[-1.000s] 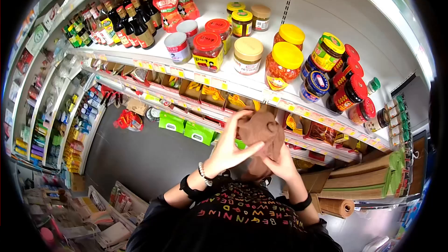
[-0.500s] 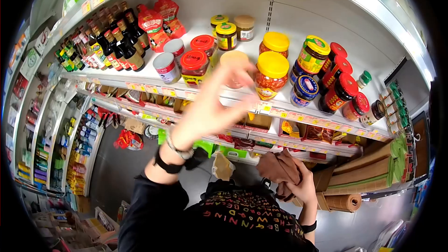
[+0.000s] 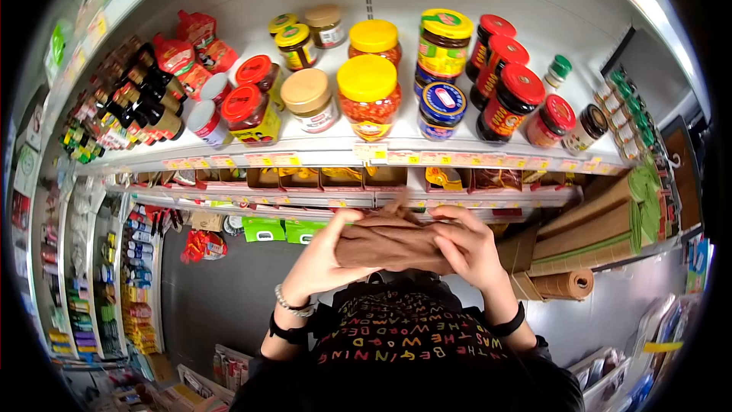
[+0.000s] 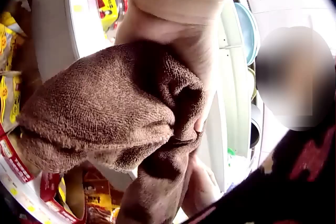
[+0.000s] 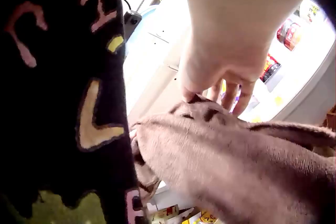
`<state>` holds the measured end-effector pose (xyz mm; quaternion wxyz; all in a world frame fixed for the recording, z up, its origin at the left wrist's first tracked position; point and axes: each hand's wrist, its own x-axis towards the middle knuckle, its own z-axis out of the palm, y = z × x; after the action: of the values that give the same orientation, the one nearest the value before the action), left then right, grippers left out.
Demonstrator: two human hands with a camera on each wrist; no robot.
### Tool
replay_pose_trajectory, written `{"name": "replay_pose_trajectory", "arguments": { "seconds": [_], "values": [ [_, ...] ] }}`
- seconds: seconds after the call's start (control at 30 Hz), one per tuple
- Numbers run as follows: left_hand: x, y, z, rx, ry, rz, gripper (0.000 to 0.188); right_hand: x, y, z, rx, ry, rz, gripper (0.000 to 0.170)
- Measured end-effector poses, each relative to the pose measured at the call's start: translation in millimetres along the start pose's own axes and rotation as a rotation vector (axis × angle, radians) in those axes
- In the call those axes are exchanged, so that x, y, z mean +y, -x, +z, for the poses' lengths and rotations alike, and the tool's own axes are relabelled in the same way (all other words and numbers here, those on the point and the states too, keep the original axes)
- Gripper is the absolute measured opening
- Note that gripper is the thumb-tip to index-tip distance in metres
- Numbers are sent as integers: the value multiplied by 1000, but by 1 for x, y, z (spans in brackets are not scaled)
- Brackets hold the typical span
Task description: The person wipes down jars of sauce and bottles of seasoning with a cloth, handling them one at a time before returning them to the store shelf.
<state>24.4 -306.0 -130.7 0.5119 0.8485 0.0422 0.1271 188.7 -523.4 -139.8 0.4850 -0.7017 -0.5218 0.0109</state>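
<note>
A brown terry towel (image 3: 390, 246) is bunched between both hands in front of the chest, below the edge of the jar shelf. My left hand (image 3: 314, 263) grips its left end, and some of those fingers are hidden behind the folds. At the other end my right hand (image 3: 476, 253) pinches the cloth between thumb and fingers. In the left wrist view the towel (image 4: 100, 103) hangs in thick folds and covers much of the left hand. The right wrist view has the towel (image 5: 220, 155) stretching below the right hand (image 5: 226, 71).
Ahead runs a white shelf (image 3: 252, 154) with jars, among them a large yellow-lidded jar (image 3: 369, 99) and a beige-lidded jar (image 3: 309, 101). Dark sauce bottles (image 3: 149, 99) crowd its left end. Rolled bamboo mats (image 3: 564, 284) lie low at the right.
The left hand swung up toward the jars without the towel, then came back down to grip it. The right hand has brought the towel up to mid-chest. The view has shifted rightward.
</note>
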Motion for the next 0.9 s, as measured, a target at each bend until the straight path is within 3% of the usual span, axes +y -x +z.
{"name": "replay_pose_trajectory", "arguments": {
  "seconds": [0.13, 0.17, 0.2, 0.23, 0.3, 0.33, 0.37, 0.43, 0.5, 0.53, 0.67, 0.7, 0.77, 0.8, 0.83, 0.9],
  "values": [
    [1, 11, 3, -55, 104, -140, 67, 5, 3, 3, -48, 14, 1, 7],
    [0, 11, 6, -61, 123, -174, 68, 1, 7, 5, -57, -35, 140, 7],
    [-3, 9, 9, -56, 63, -54, 77, -3, 10, 7, -64, -84, 278, 7],
    [0, 8, 8, -66, 64, -49, 77, -6, 9, 7, -55, -80, 283, 7],
    [8, 1, 8, -186, -69, -73, 90, -15, 10, 2, 68, -177, 350, 9],
    [5, 1, 10, -231, -126, -42, 97, -17, 8, 1, 185, -152, 197, 10],
    [0, 1, 16, -188, -146, 139, 90, -21, 9, -2, 226, -125, 216, 10],
    [-11, 4, 23, -177, 30, 192, 64, -20, 8, -10, 294, -23, 150, 10],
    [-1, 7, 26, -164, -36, -1, 34, -12, 10, -18, 284, 16, 103, 10],
    [-1, 7, 30, -111, -20, 22, 24, -7, 15, -21, 261, 28, 104, 12],
    [-5, -2, 37, -13, 52, 197, 21, -6, 31, -26, 280, 101, 312, 19],
    [-9, -4, 41, 31, 76, 151, 20, -3, 37, -23, 289, 107, 315, 19],
    [-4, -12, 47, 54, 63, 212, 21, -1, 52, -13, 360, 303, 150, 26],
    [-1, -16, 50, -2, 47, 277, 21, 0, 57, -9, 243, 173, 99, 24],
    [2, -21, 52, -59, 32, 342, 21, 3, 62, -3, 40, -18, 164, 23],
    [15, -29, 56, -279, 39, 475, 25, 5, 70, 25, -143, -194, 518, 23]
  ]
}}
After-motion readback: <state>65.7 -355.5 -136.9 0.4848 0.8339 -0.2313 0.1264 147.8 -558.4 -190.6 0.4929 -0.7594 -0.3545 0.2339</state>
